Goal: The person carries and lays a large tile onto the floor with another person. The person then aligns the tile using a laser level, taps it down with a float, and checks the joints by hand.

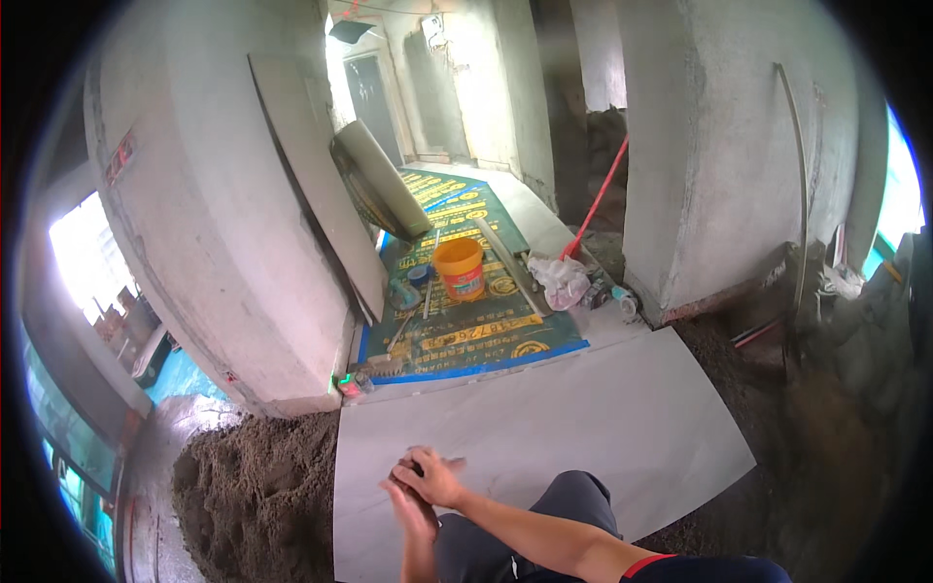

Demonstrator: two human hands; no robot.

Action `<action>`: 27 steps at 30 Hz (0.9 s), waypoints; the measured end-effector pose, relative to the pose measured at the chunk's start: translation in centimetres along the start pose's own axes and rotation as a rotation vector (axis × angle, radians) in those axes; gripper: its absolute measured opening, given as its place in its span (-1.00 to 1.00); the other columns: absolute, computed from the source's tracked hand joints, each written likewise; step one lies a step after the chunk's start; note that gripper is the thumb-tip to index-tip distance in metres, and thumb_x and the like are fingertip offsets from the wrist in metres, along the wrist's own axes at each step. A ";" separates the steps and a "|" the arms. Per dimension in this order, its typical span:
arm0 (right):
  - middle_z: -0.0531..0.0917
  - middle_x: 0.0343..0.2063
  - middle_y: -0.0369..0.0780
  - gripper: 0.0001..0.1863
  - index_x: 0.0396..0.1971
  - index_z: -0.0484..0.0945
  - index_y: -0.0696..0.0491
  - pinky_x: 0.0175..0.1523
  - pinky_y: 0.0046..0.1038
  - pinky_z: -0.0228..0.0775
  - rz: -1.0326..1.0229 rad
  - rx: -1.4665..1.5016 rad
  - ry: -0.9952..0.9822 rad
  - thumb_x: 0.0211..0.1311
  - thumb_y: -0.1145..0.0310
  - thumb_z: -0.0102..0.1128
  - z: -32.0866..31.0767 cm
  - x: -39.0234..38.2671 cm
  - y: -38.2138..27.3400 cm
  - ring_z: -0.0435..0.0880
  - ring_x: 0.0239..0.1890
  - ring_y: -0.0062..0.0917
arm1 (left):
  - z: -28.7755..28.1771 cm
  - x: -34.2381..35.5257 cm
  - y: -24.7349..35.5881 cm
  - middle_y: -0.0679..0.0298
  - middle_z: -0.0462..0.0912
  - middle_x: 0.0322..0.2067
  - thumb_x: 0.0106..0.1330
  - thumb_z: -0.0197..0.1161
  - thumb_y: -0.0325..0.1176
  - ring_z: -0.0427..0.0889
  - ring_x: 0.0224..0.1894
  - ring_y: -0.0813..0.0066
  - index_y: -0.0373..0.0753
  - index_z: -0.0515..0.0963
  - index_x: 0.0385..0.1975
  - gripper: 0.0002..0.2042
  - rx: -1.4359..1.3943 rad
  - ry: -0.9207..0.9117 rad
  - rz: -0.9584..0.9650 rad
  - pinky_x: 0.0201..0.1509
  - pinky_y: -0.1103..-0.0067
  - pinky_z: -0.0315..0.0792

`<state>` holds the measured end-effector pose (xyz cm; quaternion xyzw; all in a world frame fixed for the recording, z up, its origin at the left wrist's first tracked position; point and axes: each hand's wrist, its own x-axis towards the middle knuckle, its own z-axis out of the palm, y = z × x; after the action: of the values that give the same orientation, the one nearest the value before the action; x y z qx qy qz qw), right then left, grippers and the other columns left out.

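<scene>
My two hands meet over the large pale tile (544, 428), in front of my knees. From above, my right hand (437, 480) bends its fingers over the left palm. Beneath it, my left hand (414, 513) is turned up with its fingers outstretched, partly covered by the right. A dark patch lies between the palms; whether it is an object, dirt or shadow I cannot make out. Slight blur softens the fingertips. The pale tile lies flat, its left edge beside a mound of grey-brown mortar (258, 496).
Beyond the tile, a green protective sheet (457, 340) with blue tape edging carries an orange bucket (459, 270). White plastic bags (562, 284) and a red pole (598, 199) are right of it. Boards (321, 194) lean on the left wall. Loose mortar (719, 379) borders the tile's right side.
</scene>
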<state>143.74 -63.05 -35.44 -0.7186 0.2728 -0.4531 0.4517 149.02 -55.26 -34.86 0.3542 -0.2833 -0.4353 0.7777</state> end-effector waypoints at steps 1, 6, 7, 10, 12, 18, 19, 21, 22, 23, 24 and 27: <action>0.59 -0.02 0.04 -0.57 -0.12 0.53 0.11 0.15 -0.16 0.41 0.153 0.085 -0.086 0.37 0.00 0.22 1.2 -0.4 -0.1 0.57 0.03 -0.02 | -0.7 -0.5 0.4 0.19 0.37 0.32 0.50 -0.33 0.40 0.30 0.40 0.26 -0.21 0.31 0.32 -0.22 0.093 0.029 0.056 0.49 0.31 0.14; 0.66 -0.26 0.06 -0.56 -0.13 0.47 0.21 0.01 -0.19 0.47 0.354 0.404 -0.130 0.49 0.04 0.07 8.4 -1.0 -2.1 0.68 -0.14 -0.12 | -6.2 -3.8 2.9 0.11 0.15 0.50 0.56 -0.38 0.31 0.11 0.53 0.23 -0.34 0.00 0.53 -0.17 0.359 0.091 0.181 0.59 0.34 -0.05; 0.66 -0.27 0.06 -0.56 -0.13 0.48 0.21 0.01 -0.19 0.47 0.448 0.540 -0.212 0.49 0.04 0.06 9.9 -0.9 -2.5 0.68 -0.15 -0.13 | -7.7 -4.8 3.8 0.09 0.16 0.49 0.58 -0.38 0.27 0.13 0.52 0.23 -0.38 0.02 0.51 -0.19 0.359 0.055 0.226 0.58 0.34 -0.04; 0.67 -0.33 -0.03 -0.59 -0.15 0.50 0.20 -0.09 -0.25 0.49 0.420 0.355 -0.166 0.47 0.07 0.13 14.0 -1.8 -3.5 0.67 -0.27 -0.29 | -11.4 -7.1 6.9 0.03 0.46 0.29 0.56 -0.12 0.11 0.40 0.36 0.18 -0.32 0.39 0.29 -0.40 0.518 0.208 0.211 0.43 0.25 0.23; 0.67 -0.34 -0.08 -0.57 -0.15 0.51 0.20 -0.14 -0.29 0.50 0.636 0.687 -0.193 0.46 0.04 0.15 15.6 -2.0 -3.3 0.66 -0.29 -0.38 | -12.4 -8.7 8.5 -0.05 0.59 0.16 0.55 0.08 0.01 0.52 0.28 0.09 -0.33 0.55 0.14 -0.52 0.606 0.166 0.330 0.34 0.18 0.39; 0.66 -0.16 -0.13 -0.52 0.01 0.49 0.17 -0.12 -0.37 0.54 0.938 0.793 -0.353 0.43 0.02 0.20 16.8 -4.9 -1.6 0.64 -0.20 -0.48 | -9.4 -15.0 10.4 -0.13 0.23 0.45 0.56 -0.07 0.11 0.22 0.48 -0.12 -0.36 0.29 0.40 -0.34 0.790 0.490 0.273 0.52 0.02 0.07; 0.66 -0.15 -0.13 -0.51 0.03 0.49 0.17 -0.09 -0.37 0.53 0.950 0.832 -0.460 0.43 0.02 0.19 17.3 -6.0 -1.4 0.64 -0.18 -0.48 | -8.9 -15.2 10.4 0.07 0.26 0.13 0.54 0.00 0.11 0.21 0.13 0.17 -0.31 0.33 0.25 -0.42 0.699 0.393 0.313 0.18 0.24 0.08; 0.67 -0.12 -0.14 -0.51 0.06 0.49 0.17 -0.03 -0.37 0.52 0.984 0.859 -0.618 0.44 0.03 0.18 18.8 -8.8 -1.4 0.64 -0.12 -0.48 | -8.1 -15.9 10.6 0.06 0.28 0.12 0.54 0.00 0.09 0.25 0.12 0.16 -0.33 0.33 0.25 -0.42 0.695 0.413 0.304 0.17 0.23 0.11; 0.67 -0.10 -0.13 -0.48 0.10 0.49 0.17 0.05 -0.33 0.49 0.834 0.925 -0.639 0.45 0.00 0.15 19.6 -10.9 -1.6 0.63 -0.06 -0.46 | -7.9 -16.1 10.6 0.06 0.30 0.12 0.54 0.00 0.08 0.26 0.11 0.16 -0.34 0.32 0.26 -0.42 0.701 0.425 0.294 0.16 0.23 0.13; 0.67 -0.02 -0.11 -0.44 0.17 0.49 0.18 0.15 -0.34 0.46 0.788 0.756 -0.647 0.48 -0.01 0.11 20.9 -12.0 -1.8 0.63 0.05 -0.43 | -7.8 -16.3 10.7 0.05 0.31 0.11 0.54 0.00 0.07 0.28 0.11 0.16 -0.34 0.32 0.26 -0.43 0.704 0.438 0.288 0.16 0.23 0.15; 0.67 0.04 -0.09 -0.44 0.20 0.48 0.17 0.19 -0.36 0.44 0.572 0.682 -0.681 0.49 -0.01 0.09 21.8 -13.4 -2.1 0.62 0.11 -0.41 | -7.7 -16.3 10.7 0.05 0.32 0.11 0.54 0.00 0.06 0.29 0.10 0.15 -0.35 0.32 0.26 -0.43 0.702 0.454 0.281 0.15 0.23 0.16; 0.66 0.07 -0.08 -0.48 0.16 0.52 0.15 0.22 -0.29 0.42 0.576 0.749 -0.645 0.54 0.01 0.01 23.0 -16.3 -2.5 0.61 0.14 -0.31 | -7.9 -16.9 10.6 0.04 0.36 0.09 0.54 -0.01 0.04 0.34 0.08 0.15 -0.37 0.31 0.27 -0.43 0.697 0.482 0.254 0.14 0.23 0.22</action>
<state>157.17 -39.61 -43.96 -0.5080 0.1270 -0.1353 0.8411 152.25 -34.11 -33.31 0.6490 -0.2650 -0.1198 0.7030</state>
